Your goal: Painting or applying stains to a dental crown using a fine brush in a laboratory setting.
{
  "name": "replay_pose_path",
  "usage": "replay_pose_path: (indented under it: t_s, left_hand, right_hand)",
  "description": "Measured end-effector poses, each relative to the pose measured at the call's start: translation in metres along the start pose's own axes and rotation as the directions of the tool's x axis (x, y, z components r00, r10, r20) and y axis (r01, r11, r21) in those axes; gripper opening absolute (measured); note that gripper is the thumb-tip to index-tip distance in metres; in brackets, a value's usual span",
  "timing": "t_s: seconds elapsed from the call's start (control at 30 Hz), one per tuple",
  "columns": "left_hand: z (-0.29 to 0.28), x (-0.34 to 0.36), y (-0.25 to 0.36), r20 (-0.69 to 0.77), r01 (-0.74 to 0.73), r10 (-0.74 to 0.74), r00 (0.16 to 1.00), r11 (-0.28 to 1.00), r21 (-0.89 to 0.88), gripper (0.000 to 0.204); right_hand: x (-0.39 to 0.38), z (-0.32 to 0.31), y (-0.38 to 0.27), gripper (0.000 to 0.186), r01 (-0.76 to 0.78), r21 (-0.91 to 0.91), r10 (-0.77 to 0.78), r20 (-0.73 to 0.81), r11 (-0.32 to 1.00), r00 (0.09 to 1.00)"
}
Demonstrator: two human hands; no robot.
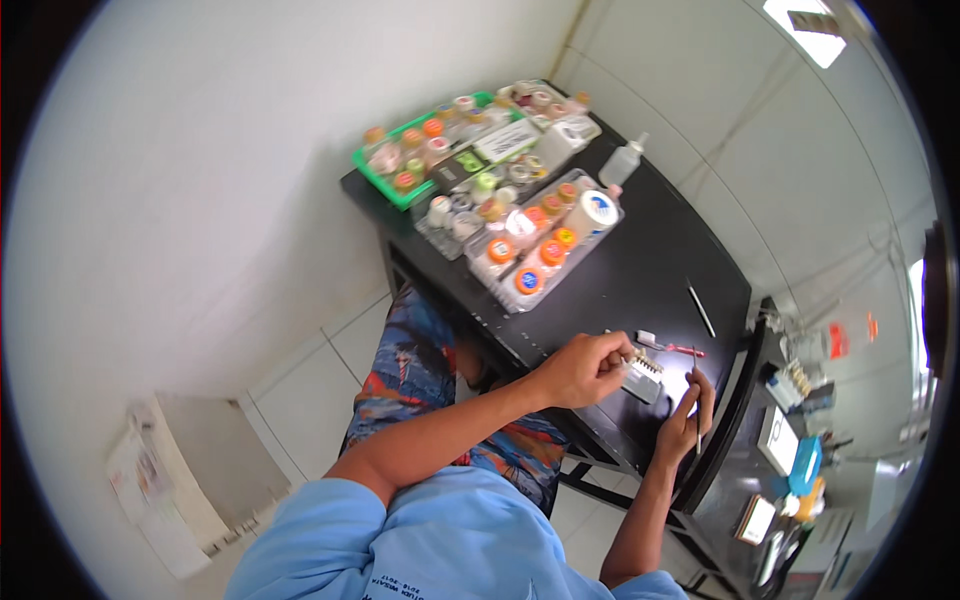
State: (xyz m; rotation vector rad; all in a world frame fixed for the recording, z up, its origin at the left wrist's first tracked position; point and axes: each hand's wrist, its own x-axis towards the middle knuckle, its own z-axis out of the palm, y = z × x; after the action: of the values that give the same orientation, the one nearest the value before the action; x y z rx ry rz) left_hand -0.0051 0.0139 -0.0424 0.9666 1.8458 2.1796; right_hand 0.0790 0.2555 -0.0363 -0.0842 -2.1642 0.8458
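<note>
My left hand (588, 370) is closed in a pinch at the near edge of the black table, and what sits between its fingertips is too small to make out. Right beside those fingertips is a small grey block (642, 386) with a row of small cream, tooth-like pieces (648, 361) along it. My right hand (686, 418) grips a thin dark stick-like tool, perhaps a fine brush (699, 440), held upright between thumb and fingers. Just beyond the block lies a red-handled thing with a white end (684, 350), like a toothbrush.
Clear trays of capped bottles (548, 252) and a green basket (403, 197) crowd the table's left and far side. A squeeze bottle (622, 163) stands behind them. A thin white stick (701, 310) lies toward the right. A second black table (735, 475) holds boxes and small items.
</note>
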Motion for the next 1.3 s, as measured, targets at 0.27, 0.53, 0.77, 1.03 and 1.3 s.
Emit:
replay_pose_path:
  t_s: [0.27, 0.53, 0.77, 1.03, 1.3]
  left_hand:
    - [-0.003, 0.001, 0.011, 0.080, 0.095, -0.093, 0.992, 0.995, -0.018, 0.016]
    - [-0.007, 0.001, 0.007, 0.130, 0.094, -0.089, 0.988, 0.995, -0.029, 0.016]
    - [-0.004, 0.003, 0.004, 0.174, 0.022, -0.014, 0.985, 0.999, -0.046, 0.013]
    - [-0.006, 0.004, 0.004, 0.222, 0.023, -0.004, 0.975, 0.997, -0.079, 0.013]
    - [-0.010, 0.001, 0.005, 0.211, 0.000, 0.028, 0.977, 0.991, -0.130, 0.013]
  right_hand:
    - [0.006, -0.002, -0.008, 0.021, 0.024, -0.036, -0.025, -0.022, 0.999, 0.999]
    - [0.003, 0.005, -0.005, 0.020, -0.048, -0.019, 0.046, -0.092, 0.999, 0.995]
    - [0.001, 0.003, 0.006, 0.021, -0.073, -0.097, 0.059, -0.139, 0.993, 0.988]
    - [-0.001, 0.003, 0.006, 0.022, -0.131, -0.124, 0.107, -0.185, 0.984, 0.977]
    - [-0.003, 0.005, 0.000, 0.022, -0.157, -0.130, 0.133, -0.174, 0.979, 0.976]
